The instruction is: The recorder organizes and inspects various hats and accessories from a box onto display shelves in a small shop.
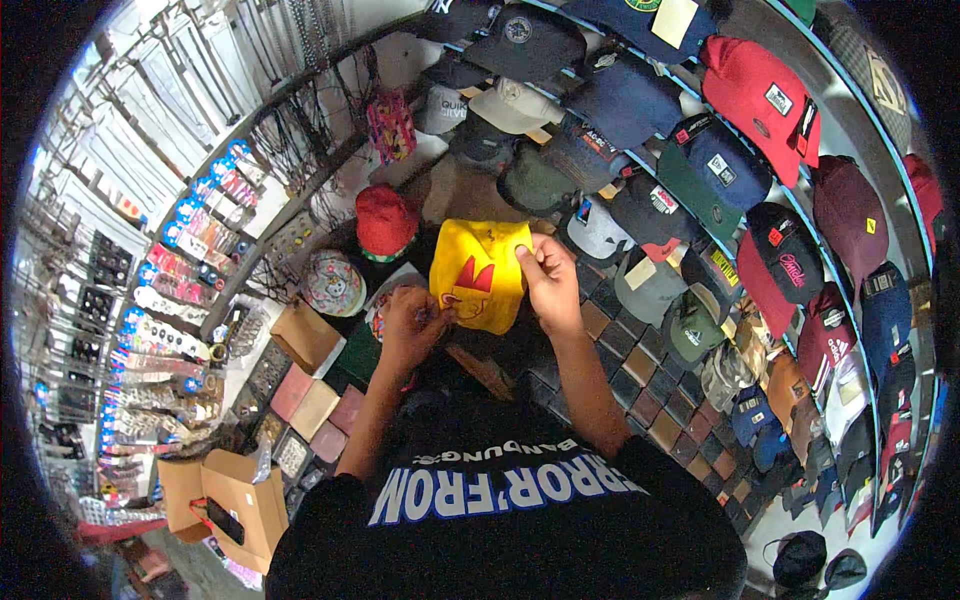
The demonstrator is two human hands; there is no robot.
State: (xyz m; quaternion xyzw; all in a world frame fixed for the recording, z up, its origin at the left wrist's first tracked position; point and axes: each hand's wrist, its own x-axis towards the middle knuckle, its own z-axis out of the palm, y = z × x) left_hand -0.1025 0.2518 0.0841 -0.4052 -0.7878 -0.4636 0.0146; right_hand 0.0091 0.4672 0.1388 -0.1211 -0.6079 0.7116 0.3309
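A yellow fabric bucket-style hat (pixel 480 274) with a red printed design is held up between my hands. My right hand (pixel 551 281) grips its upper right edge between thumb and fingers. At its lower left edge, my left hand (pixel 415 319) pinches the fabric near the red print. Just behind it on the left sits a red bucket hat (pixel 386 223) with a green rim. A white patterned hat (pixel 334 283) lies further left, beyond my left hand. Part of another patterned item shows behind my left fingers.
Shelves of caps (pixel 619 105) curve around the right. Rows of wallets (pixel 641 367) lie right of my forearm. Necklaces and carded accessories (pixel 180 292) hang at left. An open cardboard box (pixel 259 510) with a phone-like dark object stands lower left; a smaller box (pixel 306 334) is nearer.
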